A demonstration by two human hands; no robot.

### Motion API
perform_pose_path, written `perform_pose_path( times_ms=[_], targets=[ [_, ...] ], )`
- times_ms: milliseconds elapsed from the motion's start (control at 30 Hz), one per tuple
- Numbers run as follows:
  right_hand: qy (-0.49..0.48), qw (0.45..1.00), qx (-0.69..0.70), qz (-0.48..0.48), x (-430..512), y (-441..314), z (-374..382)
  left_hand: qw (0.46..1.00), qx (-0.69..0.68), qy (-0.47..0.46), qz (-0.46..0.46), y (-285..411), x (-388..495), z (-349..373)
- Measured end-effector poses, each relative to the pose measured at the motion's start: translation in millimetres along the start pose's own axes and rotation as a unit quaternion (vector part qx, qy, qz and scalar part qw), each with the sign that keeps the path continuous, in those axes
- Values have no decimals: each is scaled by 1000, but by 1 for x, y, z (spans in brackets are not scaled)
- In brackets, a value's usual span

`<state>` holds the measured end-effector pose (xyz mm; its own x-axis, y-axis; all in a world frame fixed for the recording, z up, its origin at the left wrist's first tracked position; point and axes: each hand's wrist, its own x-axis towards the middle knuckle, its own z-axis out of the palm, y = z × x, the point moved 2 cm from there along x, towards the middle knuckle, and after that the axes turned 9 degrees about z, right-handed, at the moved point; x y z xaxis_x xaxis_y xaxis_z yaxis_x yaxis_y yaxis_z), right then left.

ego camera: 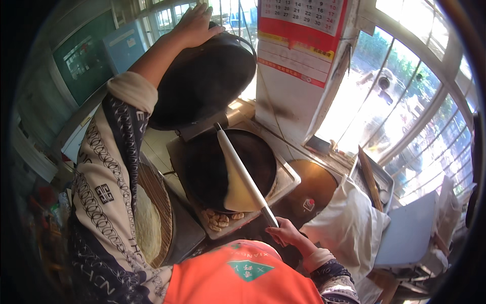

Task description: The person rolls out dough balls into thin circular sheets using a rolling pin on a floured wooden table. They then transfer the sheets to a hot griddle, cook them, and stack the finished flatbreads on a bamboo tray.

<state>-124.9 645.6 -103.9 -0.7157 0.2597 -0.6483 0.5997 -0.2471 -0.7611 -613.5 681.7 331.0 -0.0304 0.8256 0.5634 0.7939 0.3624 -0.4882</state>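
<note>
With my right hand (284,231) I grip the end of a long rolling pin (243,173), which slants across a round black griddle (201,171). A thin sheet of pale dough (237,190) hangs from the pin and rests partly on the griddle. My left hand (195,26) is at the upper rim of the raised black lid (205,79), by its handle; whether its fingers close on anything is not plain. Several small browned pieces of food (218,219) lie on the griddle's front ledge. On my left, a flat round of dough (146,224) lies on a ribbed round board (163,212).
A white cloth (349,224) drapes beside a round brown surface (309,174) at the right. Beyond it are a metal tray (385,186) with a wooden stick (369,176) and a pale blue board (406,231). A wall pillar (281,110) and barred windows stand behind.
</note>
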Motion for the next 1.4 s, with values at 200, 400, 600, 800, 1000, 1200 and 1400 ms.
perform_pose_path(
  times_ms=[200, 400, 600, 800, 1000, 1200, 1400],
  targets=[
    [232, 908, -320, -138, 106, 6, -41, 973, -81, -159, -143, -2, 39, 37],
    [267, 832, -461, -158, 188, 87, -16, 990, -1, -17, -143, -8, -4, 38],
    [166, 717, -575, -358, 137, 116, 26, 992, 23, 48, -118, 10, -27, 15],
    [155, 926, -297, -171, 145, 120, 94, 995, 2, 67, -70, 49, -39, 23],
    [197, 934, -295, -51, 134, 101, 131, 997, -24, 76, -16, 93, -63, 6],
    [373, 884, -274, -68, -16, 239, 138, 929, -363, 34, 69, 184, -99, 14],
    [434, 888, -149, 28, -124, 252, 230, 752, -642, -146, 21, 316, -232, 16]
  ],
)
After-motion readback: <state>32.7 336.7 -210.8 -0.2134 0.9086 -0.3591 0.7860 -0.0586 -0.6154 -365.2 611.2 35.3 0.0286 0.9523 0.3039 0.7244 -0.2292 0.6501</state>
